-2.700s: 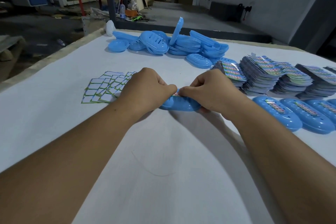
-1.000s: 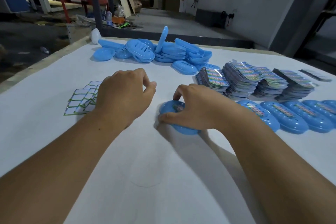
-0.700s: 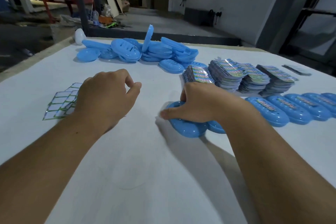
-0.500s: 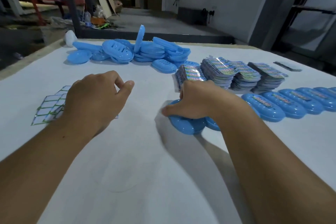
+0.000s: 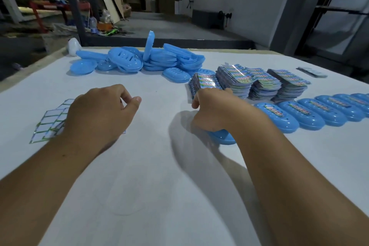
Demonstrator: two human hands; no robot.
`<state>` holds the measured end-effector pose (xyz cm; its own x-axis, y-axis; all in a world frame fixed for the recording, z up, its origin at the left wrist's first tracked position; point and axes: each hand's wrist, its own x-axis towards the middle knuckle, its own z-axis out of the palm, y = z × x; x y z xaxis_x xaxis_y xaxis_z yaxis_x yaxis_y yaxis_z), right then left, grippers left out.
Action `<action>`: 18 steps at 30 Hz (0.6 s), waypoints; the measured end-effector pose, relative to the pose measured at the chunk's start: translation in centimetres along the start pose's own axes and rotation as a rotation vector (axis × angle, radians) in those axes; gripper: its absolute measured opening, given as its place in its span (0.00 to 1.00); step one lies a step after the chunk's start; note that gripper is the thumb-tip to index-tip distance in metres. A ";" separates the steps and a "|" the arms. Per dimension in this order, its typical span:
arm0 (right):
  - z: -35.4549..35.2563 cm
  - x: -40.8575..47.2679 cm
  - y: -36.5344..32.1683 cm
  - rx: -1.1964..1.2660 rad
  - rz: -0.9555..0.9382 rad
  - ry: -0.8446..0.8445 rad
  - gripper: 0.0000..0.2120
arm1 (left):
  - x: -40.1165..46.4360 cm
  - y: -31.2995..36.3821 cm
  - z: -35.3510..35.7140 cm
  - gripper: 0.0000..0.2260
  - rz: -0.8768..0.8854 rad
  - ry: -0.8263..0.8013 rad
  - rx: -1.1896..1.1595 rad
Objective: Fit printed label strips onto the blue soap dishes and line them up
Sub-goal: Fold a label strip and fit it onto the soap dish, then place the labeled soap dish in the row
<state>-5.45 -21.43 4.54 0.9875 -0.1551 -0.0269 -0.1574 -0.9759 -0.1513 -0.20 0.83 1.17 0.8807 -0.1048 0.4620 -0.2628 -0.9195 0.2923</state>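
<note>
White sheeting covers the surface, with a dim workshop floor beyond. From the head view, the right hand curls down over a blue soap dish at the near end of the labelled row, gripping it. The left hand hovers loosely curled and holds nothing, above white stickers. Label stacks and unlabelled dishes sit behind.

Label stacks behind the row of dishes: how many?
4, side by side behind the dish row: first stack by the right hand, second, third, fourth farthest right. A thin separate pile lies beyond; more may be hidden.
</note>
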 end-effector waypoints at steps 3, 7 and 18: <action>0.2 0.2 0.0 0.010 -0.017 0.008 0.18 | 0.0 0.1 -0.1 0.13 -0.018 -0.040 0.016; 0.6 0.6 -0.8 0.053 -0.086 0.107 0.17 | 0.0 0.3 -0.1 0.12 -0.036 -0.061 0.032; 1.9 0.3 -3.1 0.134 -0.228 0.112 0.12 | -0.4 0.4 -0.1 0.09 0.026 -0.032 -0.022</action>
<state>-4.64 -18.20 3.12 0.9904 0.0424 0.1313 0.0770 -0.9595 -0.2708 -0.66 0.53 1.16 0.8854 -0.1410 0.4429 -0.2940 -0.9079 0.2988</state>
